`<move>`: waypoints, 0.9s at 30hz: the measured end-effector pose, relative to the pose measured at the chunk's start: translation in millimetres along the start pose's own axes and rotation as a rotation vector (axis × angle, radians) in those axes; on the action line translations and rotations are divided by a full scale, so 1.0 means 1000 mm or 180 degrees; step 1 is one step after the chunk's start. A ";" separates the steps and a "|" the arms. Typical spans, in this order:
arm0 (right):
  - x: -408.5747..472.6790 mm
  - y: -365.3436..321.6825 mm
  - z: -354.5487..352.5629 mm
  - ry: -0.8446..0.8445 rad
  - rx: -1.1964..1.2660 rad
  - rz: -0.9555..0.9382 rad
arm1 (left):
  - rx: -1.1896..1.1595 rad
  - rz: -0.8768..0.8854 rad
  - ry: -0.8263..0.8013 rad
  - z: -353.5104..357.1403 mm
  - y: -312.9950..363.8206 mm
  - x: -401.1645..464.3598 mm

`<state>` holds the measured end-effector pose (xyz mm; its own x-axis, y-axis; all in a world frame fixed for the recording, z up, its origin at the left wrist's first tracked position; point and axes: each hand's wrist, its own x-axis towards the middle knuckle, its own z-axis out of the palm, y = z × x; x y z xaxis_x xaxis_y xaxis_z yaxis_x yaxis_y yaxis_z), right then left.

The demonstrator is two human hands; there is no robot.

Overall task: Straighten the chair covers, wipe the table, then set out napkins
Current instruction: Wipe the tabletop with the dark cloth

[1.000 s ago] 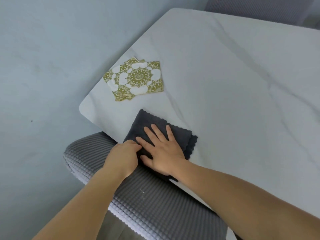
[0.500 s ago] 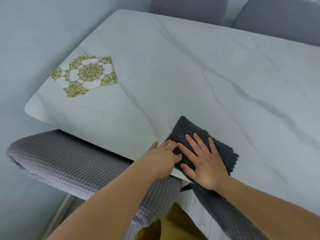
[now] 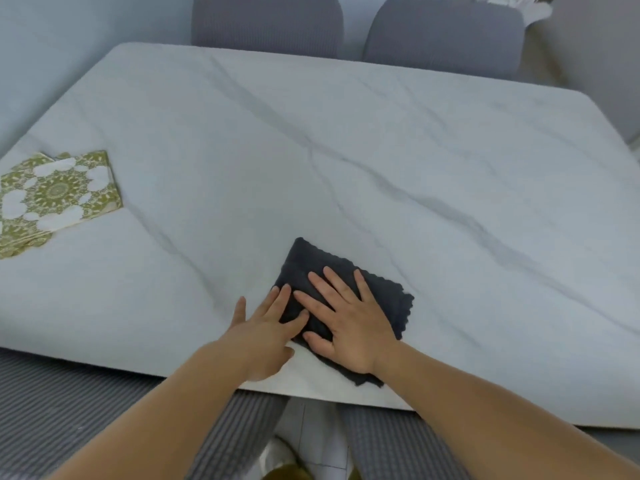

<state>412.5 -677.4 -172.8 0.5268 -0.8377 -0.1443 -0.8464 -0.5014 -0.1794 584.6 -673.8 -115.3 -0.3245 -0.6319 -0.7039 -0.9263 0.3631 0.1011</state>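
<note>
Both hands lie flat on a dark grey, scallop-edged microfibre cloth (image 3: pixel 346 282), folded into a rough square and resting on the white marble-veined worktop (image 3: pixel 346 150) close to its near edge. The right hand (image 3: pixel 349 323) covers the middle of the cloth, palm down, its fingers (image 3: pixel 337 282) spread wide and gripping nothing. The left hand (image 3: pixel 261 336) sits just beside it on the cloth's left side, fingers loosely fanned too, with only the tips overlapping the fabric and the palm on bare marble; the two hands touch where their fingers meet. One corner of the cloth pokes out past the right wrist, near the worktop's edge. Well to the left of the cloth, at the worktop's left margin, lies a small stack of square paper napkins (image 3: pixel 55 199) printed with an olive-green and white mandala pattern, slightly fanned. Beyond the cloth, on the far side of the worktop, stand two chairs in grey ribbed covers (image 3: pixel 266 26), side by side. Below the cloth, tucked under the near edge, are two more grey waffle-textured covered chair seats (image 3: pixel 69 410).
</note>
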 end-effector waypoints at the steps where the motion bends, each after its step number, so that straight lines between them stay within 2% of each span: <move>1: 0.001 0.017 -0.002 -0.0012 0.0032 0.0041 | -0.0032 -0.0042 0.0045 -0.006 0.011 0.011; 6: 0.004 0.073 -0.015 -0.0044 -0.0070 0.0436 | -0.0364 -0.0182 0.0432 -0.033 0.057 0.056; 10: -0.017 0.122 -0.018 0.0135 -0.0042 0.0897 | -0.0342 -0.0001 0.0588 -0.055 0.101 0.092; 16: -0.085 0.192 -0.017 0.0236 0.0066 0.1662 | 0.0031 0.0561 0.0507 -0.086 0.187 0.134; 21: -0.160 0.252 -0.020 0.0050 0.0054 0.2302 | 0.0286 0.0996 0.0392 -0.100 0.285 0.162; 27: -0.227 0.292 -0.018 0.0117 0.0157 0.2773 | 0.0567 0.1355 0.0102 -0.110 0.358 0.167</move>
<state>44.3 -638.1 -174.7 -0.3098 -0.9254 -0.2184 -0.9420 0.3300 -0.0618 177.6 -724.6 -119.2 -0.6772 -0.4208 -0.6036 -0.6628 0.7051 0.2521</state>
